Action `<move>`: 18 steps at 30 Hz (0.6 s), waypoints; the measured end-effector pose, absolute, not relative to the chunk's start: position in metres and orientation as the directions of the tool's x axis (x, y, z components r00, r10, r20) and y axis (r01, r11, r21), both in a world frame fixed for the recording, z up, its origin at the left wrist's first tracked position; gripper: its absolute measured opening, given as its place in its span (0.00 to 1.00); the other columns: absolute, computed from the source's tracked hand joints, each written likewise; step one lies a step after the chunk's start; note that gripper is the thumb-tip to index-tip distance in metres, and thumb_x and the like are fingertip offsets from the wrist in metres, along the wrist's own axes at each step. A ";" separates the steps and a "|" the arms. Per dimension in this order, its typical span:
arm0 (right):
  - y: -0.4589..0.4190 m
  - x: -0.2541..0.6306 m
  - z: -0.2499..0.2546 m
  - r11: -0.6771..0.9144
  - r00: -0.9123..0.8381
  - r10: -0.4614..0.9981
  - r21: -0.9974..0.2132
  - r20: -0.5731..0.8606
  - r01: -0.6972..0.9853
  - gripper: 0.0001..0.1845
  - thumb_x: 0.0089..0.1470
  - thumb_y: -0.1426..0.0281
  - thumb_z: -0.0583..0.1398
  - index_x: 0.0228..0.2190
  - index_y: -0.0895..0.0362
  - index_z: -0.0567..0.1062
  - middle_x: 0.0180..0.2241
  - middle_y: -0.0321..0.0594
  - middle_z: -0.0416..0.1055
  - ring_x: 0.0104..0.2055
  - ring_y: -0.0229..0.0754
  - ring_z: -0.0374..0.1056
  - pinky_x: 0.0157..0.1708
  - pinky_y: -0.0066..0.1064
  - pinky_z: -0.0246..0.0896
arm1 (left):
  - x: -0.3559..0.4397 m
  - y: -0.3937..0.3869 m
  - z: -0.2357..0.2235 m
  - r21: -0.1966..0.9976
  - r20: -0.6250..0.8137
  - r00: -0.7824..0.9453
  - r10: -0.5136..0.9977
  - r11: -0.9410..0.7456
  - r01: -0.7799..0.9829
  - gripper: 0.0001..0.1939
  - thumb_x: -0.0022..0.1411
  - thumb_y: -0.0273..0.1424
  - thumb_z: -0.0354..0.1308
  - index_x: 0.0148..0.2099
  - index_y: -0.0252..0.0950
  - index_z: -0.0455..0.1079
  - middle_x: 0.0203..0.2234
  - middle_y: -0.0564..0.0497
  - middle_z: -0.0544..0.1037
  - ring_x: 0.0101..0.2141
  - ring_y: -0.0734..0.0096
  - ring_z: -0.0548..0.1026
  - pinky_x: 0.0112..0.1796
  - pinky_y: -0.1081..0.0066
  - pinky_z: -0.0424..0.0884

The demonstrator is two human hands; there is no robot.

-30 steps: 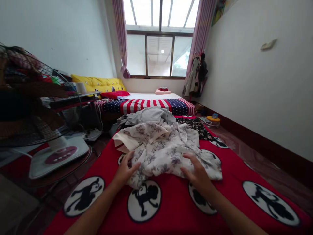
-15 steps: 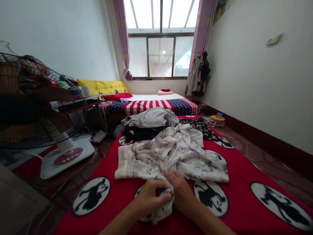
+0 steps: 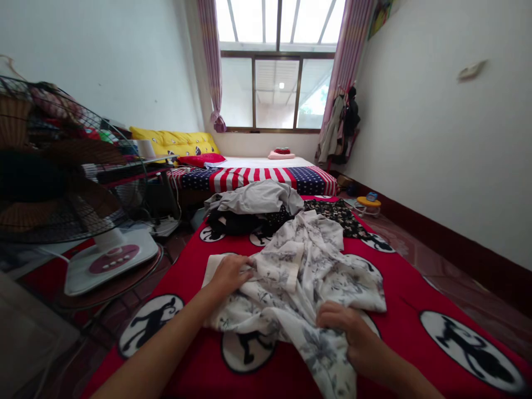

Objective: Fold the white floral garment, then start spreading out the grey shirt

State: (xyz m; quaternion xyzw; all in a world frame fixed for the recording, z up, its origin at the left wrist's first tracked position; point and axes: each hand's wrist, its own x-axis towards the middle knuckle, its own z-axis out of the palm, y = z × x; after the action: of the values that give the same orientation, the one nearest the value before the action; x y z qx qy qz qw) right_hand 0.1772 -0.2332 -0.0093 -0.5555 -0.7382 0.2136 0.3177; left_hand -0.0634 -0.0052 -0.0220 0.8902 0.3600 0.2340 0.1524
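Observation:
A rumpled white shirt (image 3: 291, 310) with a grey floral print lies across the red blanket (image 3: 399, 338). My left hand (image 3: 228, 275) is on the left part of the shirt, next to its plain white band, with its fingers curled onto the cloth. Lower and to the right, my right hand (image 3: 343, 321) is closed on a fold of the fabric. From there one sleeve-like end hangs down toward the near edge of the view. Behind the shirt, a grey garment (image 3: 260, 198) rests on a black garment (image 3: 236, 223); a dark floral garment (image 3: 336, 213) spreads to their right.
A fan (image 3: 114, 255) stands on a round stool at the left. Beyond the red bed is another bed with a striped, starred cover (image 3: 257, 176). A small yellow stool (image 3: 368, 201) sits on the floor by the right wall.
My hands have moved apart from the bunched end near me. The left went up and left onto the shirt; the right moved right, and the bunched end now spreads out beneath it.

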 end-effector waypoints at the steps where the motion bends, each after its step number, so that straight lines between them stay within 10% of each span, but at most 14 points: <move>1: -0.234 0.181 -0.007 0.273 -0.170 0.962 -0.696 0.216 0.664 0.10 0.39 0.78 0.54 0.25 0.56 0.72 0.30 0.39 0.70 0.34 0.42 0.66 0.33 0.30 0.57 | -0.066 -0.002 -0.019 0.483 0.316 0.608 0.729 -0.675 0.558 0.10 0.55 0.34 0.60 0.39 0.39 0.77 0.35 0.47 0.80 0.39 0.57 0.76 0.44 0.64 0.67; 6: -0.227 0.182 -0.006 0.261 -0.109 0.963 -0.750 0.247 0.607 0.16 0.42 0.78 0.56 0.34 0.55 0.77 0.39 0.42 0.74 0.42 0.46 0.69 0.43 0.34 0.63 | -0.102 0.042 0.007 0.718 0.475 -0.014 0.880 -0.378 0.585 0.14 0.57 0.41 0.57 0.36 0.37 0.75 0.30 0.47 0.78 0.35 0.58 0.76 0.38 0.66 0.68; 10: -0.221 0.167 -0.012 0.288 -0.179 0.957 -0.724 0.226 0.626 0.36 0.34 0.82 0.53 0.47 0.53 0.75 0.52 0.43 0.69 0.55 0.47 0.64 0.56 0.38 0.57 | -0.127 0.071 0.010 0.626 0.552 -0.190 0.812 -0.253 0.738 0.13 0.54 0.33 0.58 0.41 0.34 0.75 0.41 0.39 0.75 0.48 0.49 0.71 0.50 0.56 0.64; 14: -0.222 0.167 -0.006 0.249 -0.245 0.962 -0.762 0.122 0.598 0.45 0.32 0.82 0.53 0.56 0.51 0.67 0.60 0.41 0.61 0.62 0.48 0.56 0.62 0.41 0.47 | -0.109 0.047 0.000 0.562 0.645 0.012 0.764 -0.484 0.671 0.15 0.56 0.32 0.55 0.45 0.36 0.74 0.51 0.41 0.71 0.55 0.51 0.66 0.57 0.57 0.58; 18: -0.216 0.189 -0.004 0.118 -0.123 0.990 -0.873 0.067 0.474 0.35 0.45 0.74 0.58 0.56 0.50 0.66 0.57 0.41 0.65 0.59 0.47 0.61 0.57 0.41 0.57 | -0.069 0.006 -0.019 0.692 0.333 0.607 0.721 -0.625 0.362 0.16 0.61 0.40 0.53 0.43 0.39 0.77 0.42 0.45 0.79 0.48 0.56 0.74 0.53 0.62 0.65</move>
State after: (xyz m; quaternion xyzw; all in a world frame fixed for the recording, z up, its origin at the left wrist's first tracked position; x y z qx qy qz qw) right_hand 0.1893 -0.2160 -0.0043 -0.5572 -0.6567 0.3610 0.3577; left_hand -0.0694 0.0055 -0.0189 0.8473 0.3196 0.3071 0.2925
